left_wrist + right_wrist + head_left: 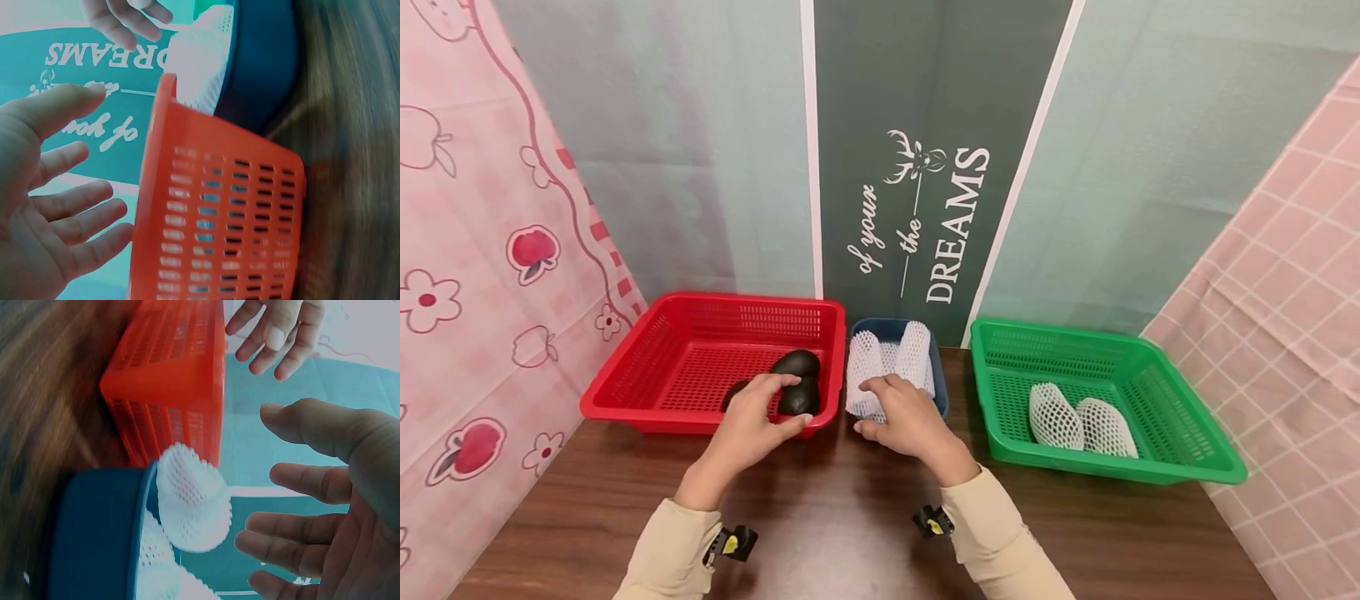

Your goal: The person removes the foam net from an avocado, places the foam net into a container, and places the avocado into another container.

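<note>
Over the front right part of the red basket, my left hand hovers with fingers spread and nothing in its grasp. Two dark avocados lie just beyond its fingertips in the head view, and a third dark brown one is mostly hidden behind the hand. My right hand is held above the small blue bin, its fingers apart and holding nothing. White foam net sleeves fill that bin, one sleeve poking above the rim near the right hand's fingertips.
To the right stands a green basket with two net-wrapped fruits near its front wall. All three containers sit on a brown wooden table. A printed curtain hangs behind, with pink cloths at the sides.
</note>
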The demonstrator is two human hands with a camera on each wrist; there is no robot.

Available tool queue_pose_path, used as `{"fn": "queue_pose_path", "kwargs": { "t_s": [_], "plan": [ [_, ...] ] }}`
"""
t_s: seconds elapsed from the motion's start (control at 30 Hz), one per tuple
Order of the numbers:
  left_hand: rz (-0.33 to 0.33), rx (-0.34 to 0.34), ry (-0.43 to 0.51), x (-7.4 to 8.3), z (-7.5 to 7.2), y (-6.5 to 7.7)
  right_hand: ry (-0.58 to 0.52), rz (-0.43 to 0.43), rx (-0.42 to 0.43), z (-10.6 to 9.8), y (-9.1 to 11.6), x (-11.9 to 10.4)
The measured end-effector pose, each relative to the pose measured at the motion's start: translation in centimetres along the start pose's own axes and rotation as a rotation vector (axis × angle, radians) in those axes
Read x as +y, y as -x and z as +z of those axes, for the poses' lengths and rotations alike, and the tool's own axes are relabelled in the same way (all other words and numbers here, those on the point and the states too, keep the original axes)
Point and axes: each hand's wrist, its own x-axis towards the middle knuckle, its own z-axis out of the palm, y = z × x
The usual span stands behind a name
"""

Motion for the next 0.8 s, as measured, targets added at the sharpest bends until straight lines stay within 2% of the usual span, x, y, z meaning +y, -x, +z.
{"fn": "queue_pose_path", "kwargs": {
  "t_s": [0.23,0.4,0.8],
  "plan": [
    [0.030,-0.069,-0.040,1.0,0.9,0.1,-0.003,0.044,0.001,-1.1,1.1,1.3],
    [0.053,-0.091,-0.050,1.4,1.5,0.3,0.004,0.090,-0.008,-2.0,2.0,2.3],
    [0.172,-0.056,-0.080,2.6,2.3,0.2,-0.012,0.180,-0.023,-3.8,3.8,5.9]
  ]
}}
